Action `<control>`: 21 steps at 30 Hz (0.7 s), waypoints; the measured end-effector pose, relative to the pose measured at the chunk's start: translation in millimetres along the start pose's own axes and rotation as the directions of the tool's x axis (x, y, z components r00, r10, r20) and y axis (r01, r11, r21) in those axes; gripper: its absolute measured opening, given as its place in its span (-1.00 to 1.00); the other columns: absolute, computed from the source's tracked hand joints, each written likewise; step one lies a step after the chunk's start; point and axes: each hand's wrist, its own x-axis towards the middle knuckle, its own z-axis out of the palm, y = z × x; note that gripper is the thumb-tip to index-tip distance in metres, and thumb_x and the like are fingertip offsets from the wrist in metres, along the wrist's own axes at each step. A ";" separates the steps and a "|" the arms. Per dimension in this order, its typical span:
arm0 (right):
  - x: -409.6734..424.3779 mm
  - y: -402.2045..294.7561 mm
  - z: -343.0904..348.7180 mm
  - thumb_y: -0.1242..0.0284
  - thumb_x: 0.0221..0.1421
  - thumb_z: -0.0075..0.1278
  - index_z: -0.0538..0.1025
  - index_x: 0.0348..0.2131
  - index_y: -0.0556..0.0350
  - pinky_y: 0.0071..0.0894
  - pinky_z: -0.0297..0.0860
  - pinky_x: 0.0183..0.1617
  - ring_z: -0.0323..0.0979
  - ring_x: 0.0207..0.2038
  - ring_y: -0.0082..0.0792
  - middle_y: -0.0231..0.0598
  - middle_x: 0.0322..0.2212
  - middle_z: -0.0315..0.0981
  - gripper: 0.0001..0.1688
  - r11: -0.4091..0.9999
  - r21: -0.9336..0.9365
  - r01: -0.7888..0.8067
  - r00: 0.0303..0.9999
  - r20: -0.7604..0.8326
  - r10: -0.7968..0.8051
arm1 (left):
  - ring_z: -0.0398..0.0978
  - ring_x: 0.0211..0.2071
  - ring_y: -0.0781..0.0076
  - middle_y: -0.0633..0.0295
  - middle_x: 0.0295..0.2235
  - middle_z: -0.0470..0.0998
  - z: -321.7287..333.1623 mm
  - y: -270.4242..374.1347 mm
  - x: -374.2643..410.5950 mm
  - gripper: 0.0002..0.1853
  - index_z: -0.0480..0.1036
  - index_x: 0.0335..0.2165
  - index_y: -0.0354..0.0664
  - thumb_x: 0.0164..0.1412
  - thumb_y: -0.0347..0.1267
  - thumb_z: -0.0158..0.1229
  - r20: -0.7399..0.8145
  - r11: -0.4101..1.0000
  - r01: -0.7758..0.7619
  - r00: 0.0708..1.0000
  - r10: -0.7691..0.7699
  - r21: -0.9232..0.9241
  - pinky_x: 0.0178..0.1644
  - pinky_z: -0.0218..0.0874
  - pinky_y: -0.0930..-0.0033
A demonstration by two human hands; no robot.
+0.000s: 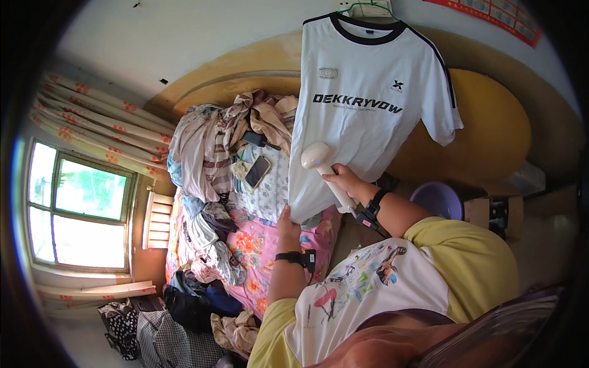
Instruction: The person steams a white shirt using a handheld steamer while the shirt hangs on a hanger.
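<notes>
A white T-shirt (pixel 363 69) with black collar, black shoulder stripes and printed lettering hangs on a green hanger (pixel 370 5) by the wall. My right hand (pixel 346 180) grips the handle of a white handheld garment steamer (pixel 317 156). The steamer's rounded head is in front of the lower part of the shirt; whether it touches the cloth I cannot tell. My left hand (pixel 287 223) pinches the shirt's bottom hem at its left corner and holds the fabric down. Each wrist wears a black strap with a small device.
Left of the shirt, a bed with a pink floral sheet (pixel 248 244) bears heaped clothes (pixel 207 152) and a smartphone (pixel 257 171). A purple basin (pixel 436 200) and a cardboard box (pixel 494 216) stand at the right. A curtained window (pixel 78 207) is at far left.
</notes>
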 end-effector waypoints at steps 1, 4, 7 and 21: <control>-1.3 0.8 0.3 0.29 0.05 0.16 0.45 -0.21 0.26 -0.34 0.36 -0.30 0.41 -0.38 -0.40 -0.22 -0.40 0.45 -0.58 1.000 -0.010 0.005 1.000 -0.006 -0.005 | 0.39 0.00 0.16 -0.01 0.02 0.37 -1.4 0.6 1.8 -0.54 0.20 0.14 -0.32 0.28 -0.44 -0.06 -0.014 0.999 -0.015 1.000 0.015 -0.036 0.09 0.24 0.14; 2.5 -8.1 -0.7 0.28 0.03 0.16 0.46 -0.23 0.29 -0.34 0.35 -0.28 0.41 -0.37 -0.39 -0.20 -0.40 0.47 -0.57 1.000 -0.012 0.029 0.999 -0.040 -0.029 | 0.37 0.02 0.13 -0.01 0.01 0.36 -9.9 4.2 6.3 -0.51 0.12 0.20 -0.17 0.30 -0.52 -0.26 -0.104 0.987 -0.024 0.994 0.007 -0.161 0.13 0.22 0.05; 20.1 -28.9 -6.7 0.28 0.06 0.14 0.44 -0.27 0.27 -0.34 0.35 -0.36 0.40 -0.42 -0.40 -0.21 -0.43 0.45 -0.60 0.989 0.077 0.124 0.983 -0.145 -0.112 | 0.38 0.00 0.13 -0.02 -0.03 0.37 -22.0 10.5 9.5 -0.50 0.13 0.19 -0.12 0.30 -0.53 -0.27 -0.161 0.996 -0.031 0.987 0.016 -0.087 0.15 0.21 0.04; 3.4 -4.0 9.6 0.35 0.07 0.15 0.42 -0.27 0.25 -0.39 0.35 -0.34 0.38 -0.40 -0.47 -0.28 -0.42 0.43 -0.66 0.992 0.118 0.039 0.999 -0.030 -0.035 | 0.46 -0.05 0.09 -0.05 -0.05 0.46 7.9 24.1 -27.0 -0.58 0.27 0.05 -0.34 0.32 -0.28 -0.09 0.293 0.946 0.285 0.901 -0.319 0.156 0.06 0.31 0.07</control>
